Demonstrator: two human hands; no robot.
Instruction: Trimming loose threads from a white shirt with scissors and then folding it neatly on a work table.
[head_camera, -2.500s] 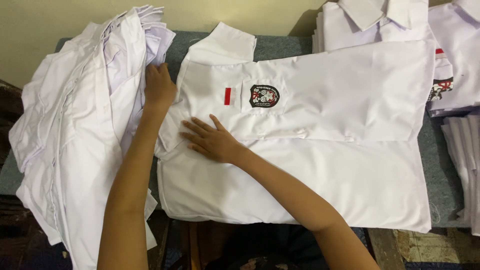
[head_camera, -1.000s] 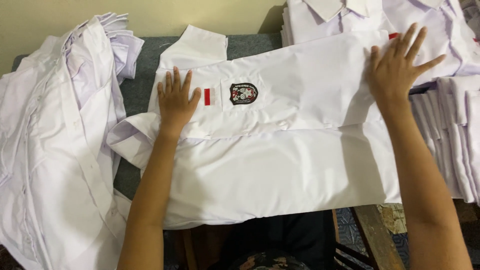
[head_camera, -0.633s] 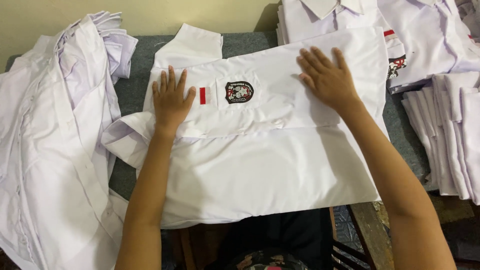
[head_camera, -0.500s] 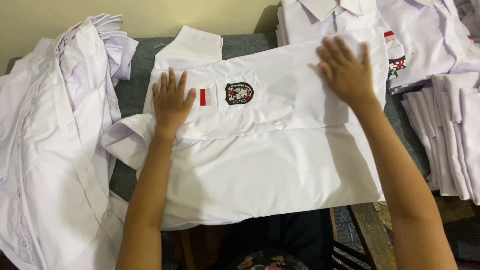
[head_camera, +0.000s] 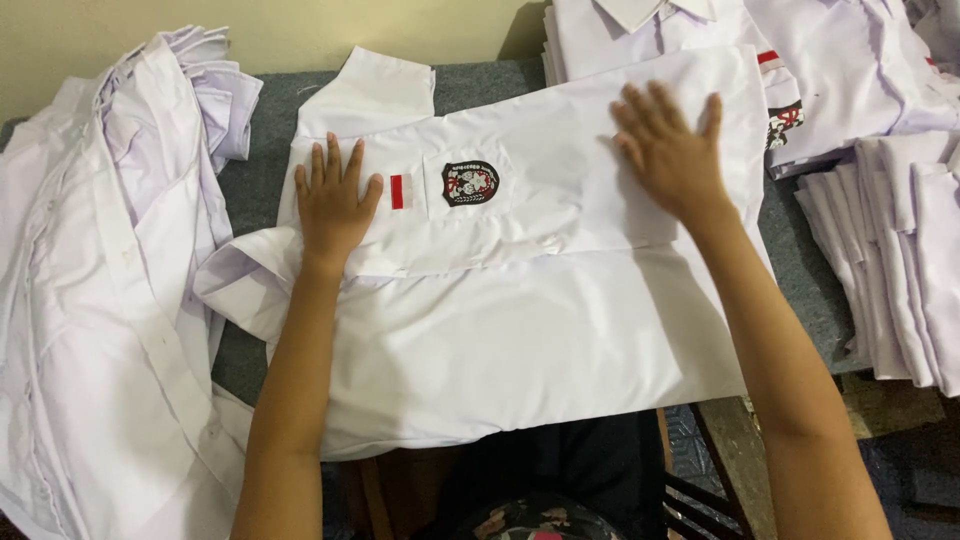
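- Grey felt-covered table (head_camera: 480, 85) running under everything; pale yellow wall (head_camera: 300, 30) standing behind it.
- White short-sleeved cotton shirt (head_camera: 520, 320) lying flat across the middle of the table, folded lengthwise, one sleeve (head_camera: 375, 90) sticking out toward the wall.
- Small red-and-white rectangular patch (head_camera: 401, 191) and round dark embroidered badge (head_camera: 470, 183) showing on the shirt's chest, side by side.
- Left hand (head_camera: 333, 205) pressing flat on the shirt just beside the red-and-white patch, fingers spread, gripping nothing.
- Right hand (head_camera: 672, 155) pressing flat on the upper right part of the same shirt, fingers wide, gripping nothing.
- Loose heap of unfolded white shirts (head_camera: 110, 300) lying on the left, spilling over the table edge.
- Neat stacks of folded white shirts (head_camera: 890, 260) sitting on the right and along the far edge, just beside the shirt under the hands.
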